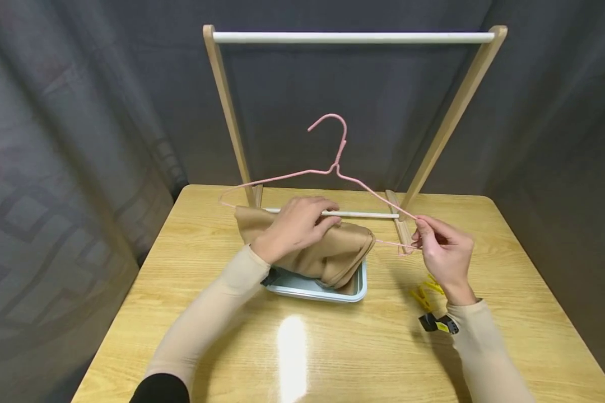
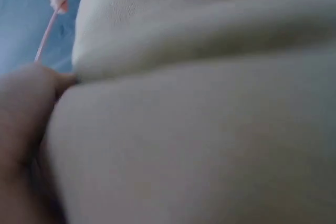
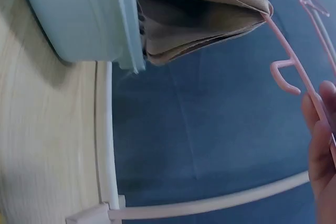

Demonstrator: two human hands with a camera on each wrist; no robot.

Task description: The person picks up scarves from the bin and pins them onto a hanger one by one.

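Note:
A pink wire hanger (image 1: 365, 186) is held up with its hook on top. At its right corner, my right hand (image 1: 446, 252) pinches the wire between thumb and fingers. Over the hanger's lower bar hangs a tan folded garment (image 1: 350, 246), its lower folds dipping into a light blue tub (image 1: 317, 292). My left hand (image 1: 297, 226) lies across the top of the garment, fingers bent over the bar and thumb on the near side. In the right wrist view, a small pink hook (image 3: 283, 77) projects from the hanger bar between garment and right hand.
Behind the tub stands a rack with wooden side posts (image 1: 456, 112), a white top rail (image 1: 353, 38) and a low white bar (image 1: 368, 215). Yellow clothespins (image 1: 422, 299) lie on the wooden table (image 1: 383, 358) near my right wrist. Grey curtains (image 1: 106, 112) surround the table.

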